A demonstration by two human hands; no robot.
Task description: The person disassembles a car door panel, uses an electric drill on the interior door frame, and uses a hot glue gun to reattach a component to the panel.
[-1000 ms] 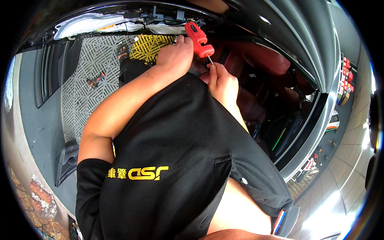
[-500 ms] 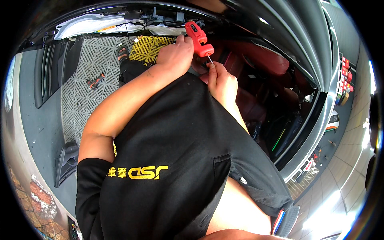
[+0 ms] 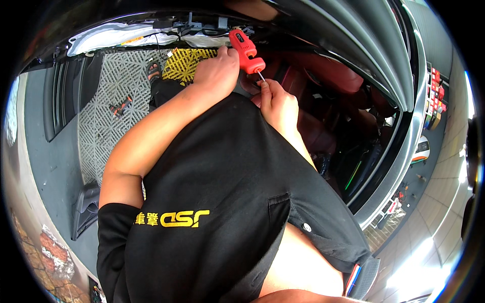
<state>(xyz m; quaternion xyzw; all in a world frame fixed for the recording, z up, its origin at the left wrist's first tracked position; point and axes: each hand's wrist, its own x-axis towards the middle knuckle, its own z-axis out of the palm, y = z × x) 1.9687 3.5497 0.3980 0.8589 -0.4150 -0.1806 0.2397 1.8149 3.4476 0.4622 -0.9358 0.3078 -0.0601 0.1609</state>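
Observation:
A red pistol-shaped tool (image 3: 244, 49) is in my left hand (image 3: 218, 70), whose fingers wrap round its left side. The hand hides the part it grips. From the tool's rounded lower right end a thin pale rod (image 3: 261, 76) sticks out. My right hand (image 3: 279, 103) pinches the rod's outer end between thumb and forefinger. Both hands are close together in front of my black shirt (image 3: 202, 171), at the opening of a car. Just beyond the tool, white lining (image 3: 121, 36) and dark brackets (image 3: 199, 24) show along an opened-up panel.
Dark red car seats (image 3: 331, 76) lie inside the door frame at right. On the grey floor grating (image 3: 96, 141) at left is an orange-and-black power tool (image 3: 121, 107). A dark trim panel (image 3: 63, 96) and a smaller black trim piece (image 3: 87, 212) rest farther left. A sandalled foot (image 3: 154, 70) stands on the grating.
Both hands have shifted slightly left together with the red tool. Their grips on the tool and the rod look the same.

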